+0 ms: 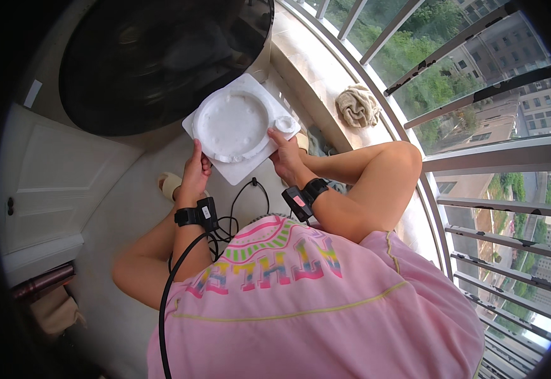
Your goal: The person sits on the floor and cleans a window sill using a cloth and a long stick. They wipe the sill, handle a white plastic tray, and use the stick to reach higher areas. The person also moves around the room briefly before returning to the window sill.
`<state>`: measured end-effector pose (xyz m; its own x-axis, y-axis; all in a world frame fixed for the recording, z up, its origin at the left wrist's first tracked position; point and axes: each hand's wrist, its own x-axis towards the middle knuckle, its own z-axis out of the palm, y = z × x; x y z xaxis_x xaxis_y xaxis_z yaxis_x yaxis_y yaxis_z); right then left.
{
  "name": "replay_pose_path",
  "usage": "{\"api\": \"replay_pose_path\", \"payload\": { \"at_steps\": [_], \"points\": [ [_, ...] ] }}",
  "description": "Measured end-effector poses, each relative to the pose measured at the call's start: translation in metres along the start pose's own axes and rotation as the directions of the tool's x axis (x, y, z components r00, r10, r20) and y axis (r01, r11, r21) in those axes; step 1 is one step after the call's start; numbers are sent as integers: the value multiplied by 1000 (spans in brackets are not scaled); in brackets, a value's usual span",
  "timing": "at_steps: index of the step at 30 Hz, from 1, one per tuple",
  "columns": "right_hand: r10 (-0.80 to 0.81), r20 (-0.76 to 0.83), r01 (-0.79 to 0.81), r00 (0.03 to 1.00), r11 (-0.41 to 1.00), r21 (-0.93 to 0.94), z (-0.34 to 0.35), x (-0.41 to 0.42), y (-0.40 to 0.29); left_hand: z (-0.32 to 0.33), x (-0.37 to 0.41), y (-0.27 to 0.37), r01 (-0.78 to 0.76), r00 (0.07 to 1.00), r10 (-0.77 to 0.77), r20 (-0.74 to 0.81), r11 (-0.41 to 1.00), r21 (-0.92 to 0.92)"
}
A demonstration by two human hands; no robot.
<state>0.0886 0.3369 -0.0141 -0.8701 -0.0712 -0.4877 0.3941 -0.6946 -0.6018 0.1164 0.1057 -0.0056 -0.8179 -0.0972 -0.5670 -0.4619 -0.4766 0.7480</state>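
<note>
A square white foam packing piece (235, 121) is held up in front of me, one corner pointing toward my body. Its face has a large round recess with a raised rim, and a small ring-shaped boss sits at the right corner. My left hand (197, 166) grips the lower left edge, thumb up along the side. On the right, my right hand (285, 154) holds the opposite edge, its thumb resting on the face just below the small ring. The fingers behind the foam are partly hidden.
A dark, glossy round surface (162, 66) stands beyond the foam. To the right, a crumpled beige cloth (358, 106) lies on a tiled ledge beside a barred window (446, 71). A white cabinet door (62, 180) is at left. Black cables (230, 222) run by my wrist devices.
</note>
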Motion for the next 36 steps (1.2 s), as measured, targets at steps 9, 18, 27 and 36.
{"api": "replay_pose_path", "payload": {
  "at_steps": [9,18,27,36],
  "points": [
    [269,-107,-289,957,877,-384,-29,29,39,-120,-12,-32,71,941,-123,-315,983,-171],
    [-72,-382,42,922,996,-84,-86,74,-84,-197,12,-118,157,877,-360,-318,841,-517],
    [-391,-83,335,917,866,-371,-18,51,-179,-168,50,-114,463,877,-475,-80,877,-128],
    [-474,564,566,675,-157,-809,84,79,-299,38,24,34,137,971,-83,224,962,-238]
  ]
}}
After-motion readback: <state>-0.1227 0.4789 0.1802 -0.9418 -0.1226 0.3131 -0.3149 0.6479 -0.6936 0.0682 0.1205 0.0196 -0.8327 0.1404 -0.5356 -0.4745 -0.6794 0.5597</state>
